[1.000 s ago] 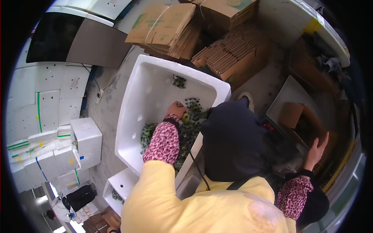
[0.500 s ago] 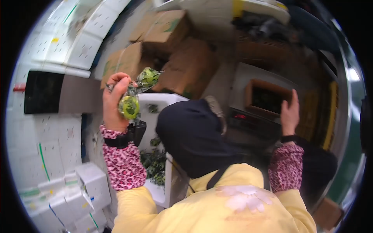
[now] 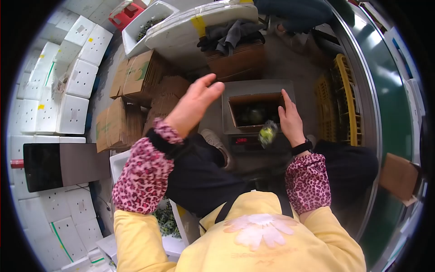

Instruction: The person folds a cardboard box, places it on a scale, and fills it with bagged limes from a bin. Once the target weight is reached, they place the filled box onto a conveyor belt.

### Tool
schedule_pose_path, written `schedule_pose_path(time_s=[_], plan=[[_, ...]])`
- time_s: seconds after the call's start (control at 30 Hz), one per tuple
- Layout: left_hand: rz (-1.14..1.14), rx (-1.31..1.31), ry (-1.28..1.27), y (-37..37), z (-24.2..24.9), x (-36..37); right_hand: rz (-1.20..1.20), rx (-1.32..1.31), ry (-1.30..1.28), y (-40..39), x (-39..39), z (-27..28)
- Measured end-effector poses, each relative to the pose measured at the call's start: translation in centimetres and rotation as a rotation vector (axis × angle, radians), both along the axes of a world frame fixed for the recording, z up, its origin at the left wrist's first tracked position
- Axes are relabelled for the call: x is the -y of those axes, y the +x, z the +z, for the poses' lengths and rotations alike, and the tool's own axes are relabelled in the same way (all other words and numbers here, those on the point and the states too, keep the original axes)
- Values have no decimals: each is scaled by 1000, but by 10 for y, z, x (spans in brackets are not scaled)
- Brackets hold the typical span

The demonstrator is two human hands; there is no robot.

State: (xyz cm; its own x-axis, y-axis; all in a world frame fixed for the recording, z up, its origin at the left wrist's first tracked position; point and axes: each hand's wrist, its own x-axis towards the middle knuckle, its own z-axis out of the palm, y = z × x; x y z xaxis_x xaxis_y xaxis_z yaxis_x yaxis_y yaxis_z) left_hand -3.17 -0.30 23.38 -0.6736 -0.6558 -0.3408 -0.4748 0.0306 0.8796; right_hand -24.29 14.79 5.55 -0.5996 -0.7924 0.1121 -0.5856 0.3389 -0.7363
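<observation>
My left hand (image 3: 195,102) is raised left of the cardboard box (image 3: 232,113), its fingers apart and nothing in them. At the right side of that box is my right hand (image 3: 290,119), fingers extended against or close to the wall. A green item in clear wrap (image 3: 267,134) shows at the box's near right corner, close to my right hand; whether it touches anything is unclear. The open box rests on a scale (image 3: 258,86) with a red display. Its dark inside hides most of what it holds.
Flattened cartons (image 3: 136,75) are stacked at the left. A white foam box (image 3: 181,226) with greens lies beside my left leg. Yellow crates (image 3: 343,99) stand at the right. A dark screen (image 3: 43,167) is at far left. Another person's leg (image 3: 294,13) shows at the top.
The view has turned. My left hand has moved right toward the box and let go of the wrapped green items. One wrapped item now shows near my right hand, which stays by the box.
</observation>
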Motion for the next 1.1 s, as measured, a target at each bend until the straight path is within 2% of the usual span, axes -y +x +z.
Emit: schedule_pose_path(time_s=[0.03,0.17,0.3,0.33,0.4,0.43,0.47,0.5,0.53,0.57,0.63,0.7,0.73,0.8,0.87,0.9,1.0,1.1], plan=[[28,-60,35,8,17,-1,-4,2,6,0,-1,1],[213,-76,-125,70,55,12,16,47,19,-1,3,8],[506,-255,-93,155,42,15,24,-7,-27,-7,3,1],[558,-269,-78,176,32,14,13,-10,-3,-9,3,2],[603,-263,-35,213,4,11,-190,224,-80,-9,0,4],[720,-209,-14,228,-13,8,-203,223,-56,-14,-4,-5],[838,-153,3,246,-35,5,-277,377,-47,-24,-11,-16],[830,-131,5,271,-65,3,-352,529,-41,-29,-18,-24],[854,-166,36,309,-105,6,-474,597,-31,-27,-24,-26],[790,-151,61,320,-124,-6,-485,592,-16,-35,-36,-49],[691,-99,115,330,-148,-22,-112,295,546,-56,-69,-111],[664,-11,163,327,-165,-39,228,108,833,-22,-80,-111],[656,31,182,325,-171,-44,582,4,911,-3,-74,-100],[645,105,216,324,-185,-55,695,53,838,42,-75,-113],[635,168,244,322,-196,-64,640,-155,754,78,-74,-122],[630,193,255,321,-201,-67,650,-155,755,88,-69,-132],[598,257,284,317,-215,-72,618,-270,866,99,-62,-151],[574,306,303,314,-226,-76,762,-339,1017,92,-56,-152]])
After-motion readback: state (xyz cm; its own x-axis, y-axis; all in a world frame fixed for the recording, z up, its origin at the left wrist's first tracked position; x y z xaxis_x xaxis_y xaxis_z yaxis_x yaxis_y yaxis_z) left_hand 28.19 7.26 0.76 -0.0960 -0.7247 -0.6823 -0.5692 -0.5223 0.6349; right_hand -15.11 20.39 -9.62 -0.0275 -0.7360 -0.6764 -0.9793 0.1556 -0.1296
